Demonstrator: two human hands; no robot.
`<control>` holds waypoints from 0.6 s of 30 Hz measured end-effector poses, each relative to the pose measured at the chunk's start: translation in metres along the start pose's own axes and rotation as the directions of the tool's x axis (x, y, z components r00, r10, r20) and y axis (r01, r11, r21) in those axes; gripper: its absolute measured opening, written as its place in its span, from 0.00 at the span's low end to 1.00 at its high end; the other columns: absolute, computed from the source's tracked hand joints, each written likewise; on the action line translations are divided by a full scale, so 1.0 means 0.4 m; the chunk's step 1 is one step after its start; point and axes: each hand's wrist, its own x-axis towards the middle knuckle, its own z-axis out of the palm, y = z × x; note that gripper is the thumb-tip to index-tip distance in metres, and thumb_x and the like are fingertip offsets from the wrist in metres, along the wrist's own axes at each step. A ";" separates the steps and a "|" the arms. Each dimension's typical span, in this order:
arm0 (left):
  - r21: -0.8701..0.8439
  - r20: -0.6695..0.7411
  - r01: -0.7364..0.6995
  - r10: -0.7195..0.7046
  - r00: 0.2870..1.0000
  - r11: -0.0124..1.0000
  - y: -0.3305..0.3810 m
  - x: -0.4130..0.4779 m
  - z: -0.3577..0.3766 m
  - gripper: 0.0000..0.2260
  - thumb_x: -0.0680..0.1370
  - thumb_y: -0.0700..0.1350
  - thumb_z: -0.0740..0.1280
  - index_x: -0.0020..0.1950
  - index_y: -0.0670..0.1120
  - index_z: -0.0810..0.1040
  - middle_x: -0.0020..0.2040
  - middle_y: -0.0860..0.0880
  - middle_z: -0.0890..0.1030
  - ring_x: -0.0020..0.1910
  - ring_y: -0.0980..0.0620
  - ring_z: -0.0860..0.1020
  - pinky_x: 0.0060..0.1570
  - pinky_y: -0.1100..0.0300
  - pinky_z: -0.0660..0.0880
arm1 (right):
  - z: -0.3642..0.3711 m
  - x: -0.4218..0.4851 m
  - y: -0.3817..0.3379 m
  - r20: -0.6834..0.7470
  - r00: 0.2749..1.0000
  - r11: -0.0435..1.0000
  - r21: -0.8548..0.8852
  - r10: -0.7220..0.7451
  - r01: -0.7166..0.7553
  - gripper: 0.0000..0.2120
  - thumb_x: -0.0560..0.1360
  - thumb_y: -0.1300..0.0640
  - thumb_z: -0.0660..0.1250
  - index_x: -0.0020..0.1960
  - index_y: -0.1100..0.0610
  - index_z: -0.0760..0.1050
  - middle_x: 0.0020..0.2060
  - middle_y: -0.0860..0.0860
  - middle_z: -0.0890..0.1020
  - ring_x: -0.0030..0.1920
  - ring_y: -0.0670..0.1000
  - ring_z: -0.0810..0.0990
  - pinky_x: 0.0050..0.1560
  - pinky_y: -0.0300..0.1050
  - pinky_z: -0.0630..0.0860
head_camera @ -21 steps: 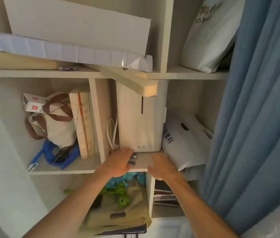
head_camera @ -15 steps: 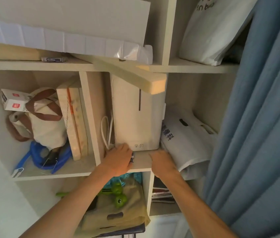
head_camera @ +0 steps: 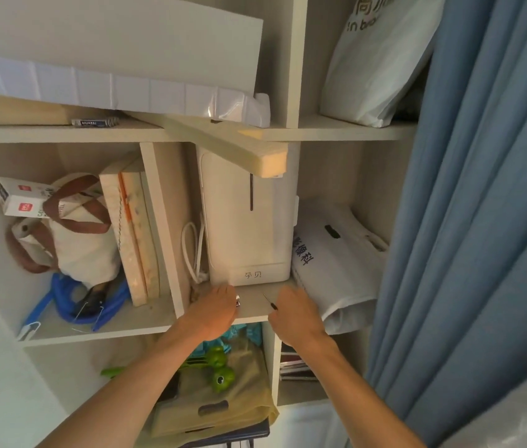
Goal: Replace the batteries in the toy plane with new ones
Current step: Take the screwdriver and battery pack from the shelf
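My left hand point(head_camera: 215, 310) rests on the shelf board point(head_camera: 252, 305) in front of a white appliance point(head_camera: 246, 221). Its fingers curl over small batteries point(head_camera: 238, 301), of which only a metal end peeks out at the fingertips. My right hand point(head_camera: 294, 313) is beside it on the same shelf and pinches a thin screwdriver point(head_camera: 270, 302) with a black handle, its tip pointing up and left. A dark battery pack point(head_camera: 95, 122) lies on the shelf above. No toy plane is in view.
A white plastic bag point(head_camera: 336, 263) lies right of the appliance, and a blue curtain point(head_camera: 482, 221) hangs at the right. A canvas bag point(head_camera: 71, 244), a blue hose point(head_camera: 61, 295) and boards point(head_camera: 133, 234) fill the left compartment. Green toys point(head_camera: 221, 371) sit below.
My left hand slid over the batteries on the shelf and closed on them. My right hand moved up onto the shelf and now pinches the screwdriver. The camera came closer.
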 end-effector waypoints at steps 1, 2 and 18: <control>-0.041 -0.020 0.015 -0.016 1.000 0.999 0.005 -0.015 -0.005 0.12 0.87 0.50 0.57 0.62 0.44 0.73 0.55 0.45 0.77 0.51 0.48 0.78 0.50 0.55 0.74 | -0.006 -0.015 0.002 -0.005 1.000 0.999 0.039 -0.010 0.010 0.05 0.77 0.64 0.66 0.43 0.62 0.78 0.40 0.57 0.82 0.36 0.54 0.77 0.33 0.50 0.75; -0.111 -0.052 0.037 -0.043 0.998 0.993 0.014 -0.035 -0.012 0.10 0.87 0.50 0.56 0.58 0.45 0.72 0.51 0.47 0.77 0.46 0.51 0.77 0.45 0.56 0.73 | -0.015 -0.032 0.004 -0.011 1.000 0.996 0.081 -0.025 0.026 0.06 0.77 0.63 0.66 0.42 0.62 0.79 0.38 0.56 0.81 0.35 0.54 0.76 0.33 0.50 0.74; -0.675 -0.290 0.327 -0.646 0.706 0.661 0.001 -0.793 -0.085 0.05 0.87 0.50 0.60 0.62 0.53 0.69 0.40 0.52 0.78 0.35 0.58 0.76 0.39 0.63 0.73 | 0.051 -0.340 -0.224 -0.037 0.852 0.724 0.508 -0.522 0.466 0.03 0.78 0.60 0.71 0.46 0.56 0.83 0.35 0.53 0.88 0.38 0.55 0.87 0.45 0.58 0.85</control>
